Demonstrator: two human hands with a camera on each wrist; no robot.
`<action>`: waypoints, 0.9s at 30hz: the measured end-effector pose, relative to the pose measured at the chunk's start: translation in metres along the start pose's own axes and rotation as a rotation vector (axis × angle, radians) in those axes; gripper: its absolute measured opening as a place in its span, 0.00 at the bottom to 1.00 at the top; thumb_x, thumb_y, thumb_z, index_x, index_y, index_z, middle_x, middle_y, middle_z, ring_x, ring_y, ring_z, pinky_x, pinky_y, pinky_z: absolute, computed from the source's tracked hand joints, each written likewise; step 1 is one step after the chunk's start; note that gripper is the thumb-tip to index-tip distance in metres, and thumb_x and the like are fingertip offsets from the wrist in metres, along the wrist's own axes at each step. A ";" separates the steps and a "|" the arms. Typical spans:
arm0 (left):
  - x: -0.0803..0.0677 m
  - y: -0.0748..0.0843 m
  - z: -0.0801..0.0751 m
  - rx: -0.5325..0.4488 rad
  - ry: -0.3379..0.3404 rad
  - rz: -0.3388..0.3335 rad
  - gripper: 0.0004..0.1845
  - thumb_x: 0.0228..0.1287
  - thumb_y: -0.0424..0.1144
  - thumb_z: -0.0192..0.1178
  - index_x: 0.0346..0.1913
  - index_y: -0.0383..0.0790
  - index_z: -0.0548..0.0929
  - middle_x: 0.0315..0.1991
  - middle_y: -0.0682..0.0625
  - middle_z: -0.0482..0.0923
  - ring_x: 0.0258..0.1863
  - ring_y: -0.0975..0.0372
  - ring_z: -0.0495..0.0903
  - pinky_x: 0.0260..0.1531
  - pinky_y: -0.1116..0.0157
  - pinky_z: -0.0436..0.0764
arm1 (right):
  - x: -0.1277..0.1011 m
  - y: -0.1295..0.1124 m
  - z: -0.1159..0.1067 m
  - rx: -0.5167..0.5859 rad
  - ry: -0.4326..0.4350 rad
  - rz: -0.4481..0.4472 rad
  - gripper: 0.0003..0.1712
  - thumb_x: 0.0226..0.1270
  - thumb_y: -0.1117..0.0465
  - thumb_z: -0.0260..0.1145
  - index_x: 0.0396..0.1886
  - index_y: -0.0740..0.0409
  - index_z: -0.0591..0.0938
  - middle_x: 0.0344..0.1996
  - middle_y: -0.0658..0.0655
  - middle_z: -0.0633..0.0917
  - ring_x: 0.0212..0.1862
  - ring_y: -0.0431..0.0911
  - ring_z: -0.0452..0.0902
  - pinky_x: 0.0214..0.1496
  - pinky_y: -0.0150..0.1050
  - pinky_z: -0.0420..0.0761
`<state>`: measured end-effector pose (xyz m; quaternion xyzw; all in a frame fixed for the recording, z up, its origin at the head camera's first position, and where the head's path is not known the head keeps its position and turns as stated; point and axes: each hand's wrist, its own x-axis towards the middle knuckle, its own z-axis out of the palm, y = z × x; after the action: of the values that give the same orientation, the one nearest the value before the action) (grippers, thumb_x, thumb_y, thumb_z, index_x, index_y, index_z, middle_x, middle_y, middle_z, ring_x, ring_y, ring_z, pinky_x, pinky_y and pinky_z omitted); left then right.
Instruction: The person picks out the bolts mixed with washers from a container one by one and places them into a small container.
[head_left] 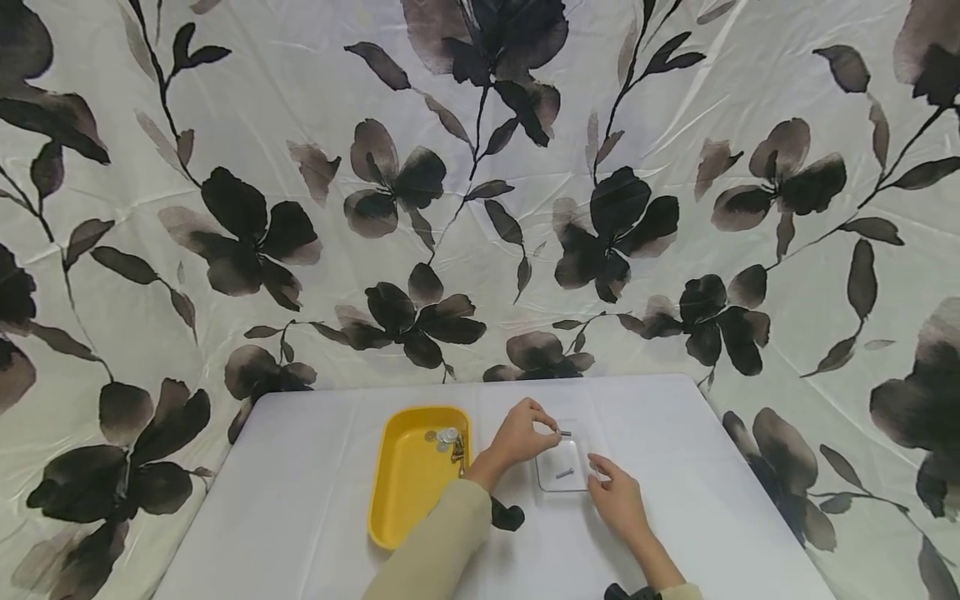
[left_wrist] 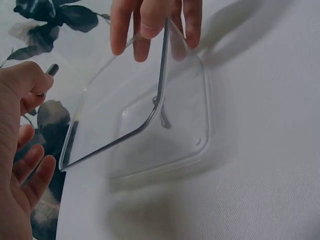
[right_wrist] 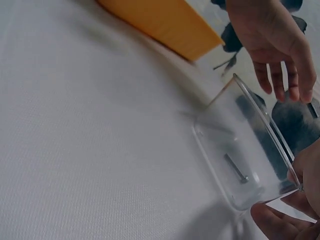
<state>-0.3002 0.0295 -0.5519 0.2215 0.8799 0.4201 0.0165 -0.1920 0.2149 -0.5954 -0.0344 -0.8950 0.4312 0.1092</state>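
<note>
Left hand (head_left: 521,433): thumb and forefinger clamped on a small bolt (head_left: 566,433), its other fingers loosely bent and spread apart; bolt's free end points to the right, away from the fingertips; it sits by the far side of the clear box (head_left: 561,490), though whether above the mouth or just past the rim I cannot tell.

Right hand (head_left: 618,498): fingers and thumb clamped on the box's right-hand wall at the rim, one side of the wall to each; box stands ahead and to the left of this hand, mouth up, base on the white cloth (head_left: 637,408); a second bolt (head_left: 564,473) lies slantwise on the box floor, to the left of the right hand and nearer the body than the left hand's fingertips.

Left of the left hand: a yellow tray (head_left: 412,483), long side running away from the body; coins (head_left: 447,437) in its far right corner, a cluster of metal bits (head_left: 458,454) just nearer along the right wall; left sleeve (head_left: 442,533) crosses the tray's near right edge.

Room: a strip of cloth separates tray and box, the left hand reaching across it; right of the right hand, cloth runs out to the slanting table edge; beyond both hands, the far edge meets a flowered curtain (head_left: 480,208).
</note>
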 end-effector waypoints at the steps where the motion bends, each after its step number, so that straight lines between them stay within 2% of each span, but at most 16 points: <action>1: -0.001 0.000 0.002 -0.001 0.001 0.001 0.05 0.54 0.44 0.71 0.32 0.49 0.90 0.40 0.57 0.71 0.44 0.56 0.75 0.41 0.64 0.75 | 0.000 0.001 0.000 0.002 -0.001 0.004 0.21 0.65 0.68 0.62 0.58 0.63 0.79 0.50 0.67 0.82 0.43 0.58 0.84 0.36 0.40 0.83; 6: -0.004 0.001 0.005 0.028 0.008 0.015 0.07 0.54 0.46 0.71 0.34 0.48 0.90 0.42 0.55 0.73 0.45 0.55 0.76 0.44 0.63 0.75 | 0.002 0.003 0.001 0.011 0.000 -0.008 0.21 0.64 0.69 0.62 0.58 0.62 0.79 0.50 0.67 0.83 0.42 0.56 0.84 0.34 0.38 0.83; 10: -0.010 -0.002 0.004 0.057 -0.011 -0.007 0.09 0.56 0.48 0.70 0.36 0.49 0.89 0.44 0.54 0.73 0.48 0.53 0.76 0.47 0.61 0.76 | 0.001 0.003 0.002 0.013 -0.015 0.006 0.21 0.63 0.69 0.63 0.57 0.62 0.80 0.50 0.67 0.83 0.42 0.58 0.84 0.34 0.38 0.83; 13: -0.014 -0.004 0.001 0.056 -0.018 -0.026 0.08 0.58 0.47 0.69 0.36 0.48 0.89 0.44 0.53 0.74 0.49 0.52 0.77 0.48 0.59 0.76 | 0.002 0.002 0.003 0.015 -0.024 0.010 0.21 0.63 0.68 0.63 0.58 0.62 0.79 0.50 0.66 0.83 0.42 0.58 0.84 0.34 0.37 0.83; 18: -0.021 -0.002 -0.008 0.023 -0.034 -0.008 0.07 0.60 0.45 0.68 0.38 0.48 0.89 0.43 0.55 0.75 0.50 0.52 0.76 0.48 0.61 0.76 | 0.006 0.001 0.000 -0.002 -0.010 -0.006 0.21 0.64 0.68 0.62 0.57 0.62 0.79 0.50 0.67 0.83 0.40 0.56 0.85 0.32 0.36 0.82; 23: -0.039 0.002 -0.024 -0.031 -0.067 0.043 0.07 0.63 0.44 0.65 0.41 0.48 0.88 0.42 0.57 0.75 0.48 0.56 0.76 0.48 0.62 0.76 | 0.006 0.003 -0.003 -0.007 0.004 0.010 0.21 0.63 0.69 0.61 0.57 0.62 0.79 0.50 0.67 0.82 0.38 0.54 0.85 0.29 0.36 0.81; 27: -0.060 0.001 -0.041 -0.040 -0.064 0.046 0.06 0.65 0.43 0.64 0.41 0.49 0.88 0.43 0.58 0.74 0.47 0.61 0.75 0.49 0.61 0.78 | 0.001 0.006 0.001 0.007 -0.005 0.029 0.22 0.65 0.67 0.61 0.59 0.61 0.78 0.52 0.67 0.81 0.42 0.57 0.84 0.32 0.37 0.82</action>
<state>-0.2543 -0.0245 -0.5337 0.2545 0.8651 0.4305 0.0391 -0.1936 0.2182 -0.6006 -0.0460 -0.8931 0.4361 0.1008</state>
